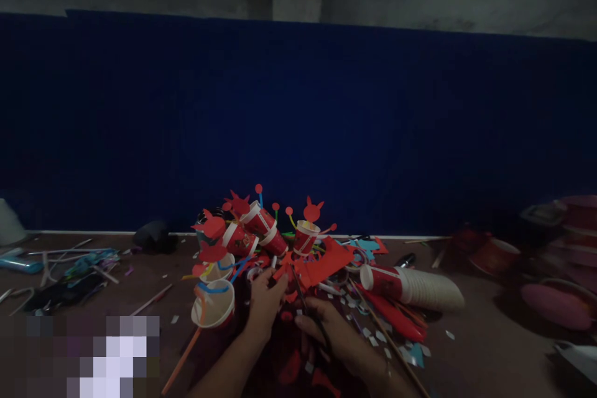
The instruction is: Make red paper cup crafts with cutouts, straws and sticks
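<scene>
My left hand (267, 300) pinches a piece of red paper (283, 270) in the middle of the table. In my right hand (323, 322) is a pair of scissors (299, 289), its blades pointing up at the red paper. Whether the blades touch the paper I cannot tell. Just beyond lies a larger red paper sheet (329, 262). Left of my hands stands a paper cup (213, 306) with bent straws in it. Several red paper cups (259, 219) with red cut-out heads and straw arms are heaped behind, and one such cup (306, 239) stands upright.
A long stack of nested paper cups (433, 288) lies on its side at the right, near a red balloon-like item (401, 318). Small white paper scraps (373, 341) are scattered around. Straws and bits (88, 264) clutter the left. A blue panel (298, 118) closes off the back.
</scene>
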The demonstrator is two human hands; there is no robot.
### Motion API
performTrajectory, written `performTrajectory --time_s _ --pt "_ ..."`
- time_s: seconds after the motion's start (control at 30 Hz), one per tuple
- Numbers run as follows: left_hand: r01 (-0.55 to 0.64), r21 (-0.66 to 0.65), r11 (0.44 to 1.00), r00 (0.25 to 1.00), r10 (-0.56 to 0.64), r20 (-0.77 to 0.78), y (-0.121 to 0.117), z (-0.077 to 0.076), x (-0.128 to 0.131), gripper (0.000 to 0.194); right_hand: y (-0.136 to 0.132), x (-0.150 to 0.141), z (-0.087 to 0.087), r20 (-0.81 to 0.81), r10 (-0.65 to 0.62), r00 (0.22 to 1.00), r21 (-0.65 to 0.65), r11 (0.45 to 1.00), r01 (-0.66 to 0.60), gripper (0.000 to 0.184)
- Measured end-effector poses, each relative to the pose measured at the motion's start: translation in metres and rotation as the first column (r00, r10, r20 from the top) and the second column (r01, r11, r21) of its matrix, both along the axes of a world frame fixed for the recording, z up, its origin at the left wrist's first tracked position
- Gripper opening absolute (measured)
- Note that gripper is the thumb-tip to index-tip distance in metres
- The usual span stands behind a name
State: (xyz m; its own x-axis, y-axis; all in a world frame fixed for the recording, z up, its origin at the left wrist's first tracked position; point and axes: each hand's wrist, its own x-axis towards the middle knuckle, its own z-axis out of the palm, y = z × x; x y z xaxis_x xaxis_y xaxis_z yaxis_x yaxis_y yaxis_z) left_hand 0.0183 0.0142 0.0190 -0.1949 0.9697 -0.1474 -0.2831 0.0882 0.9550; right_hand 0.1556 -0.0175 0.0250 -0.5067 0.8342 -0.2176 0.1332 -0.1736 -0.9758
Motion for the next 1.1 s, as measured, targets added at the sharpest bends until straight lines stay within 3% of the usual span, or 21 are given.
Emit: performTrajectory --time_s 0.37,0.77,1.1 --pt "0.204 -0.082 0.976 0.974 -0.193 0.121 -0.003 0.000 0.003 0.029 0.012 0.017 -0.005 0.064 -0.021 0.998 0.035 0.999 0.019 0.037" --pt "0.214 -0.080 0.974 0.968 -0.200 0.151 -0.003 0.002 0.005 0.030 0.014 0.016 -0.011 0.068 -0.035 0.997 0.086 0.996 0.029 0.041" --pt "0.219 -0.083 0.972 0.968 -0.206 0.144 -0.003 0.001 0.004 0.031 0.012 0.015 -0.005 0.118 -0.064 0.991 0.060 0.997 0.058 0.040"
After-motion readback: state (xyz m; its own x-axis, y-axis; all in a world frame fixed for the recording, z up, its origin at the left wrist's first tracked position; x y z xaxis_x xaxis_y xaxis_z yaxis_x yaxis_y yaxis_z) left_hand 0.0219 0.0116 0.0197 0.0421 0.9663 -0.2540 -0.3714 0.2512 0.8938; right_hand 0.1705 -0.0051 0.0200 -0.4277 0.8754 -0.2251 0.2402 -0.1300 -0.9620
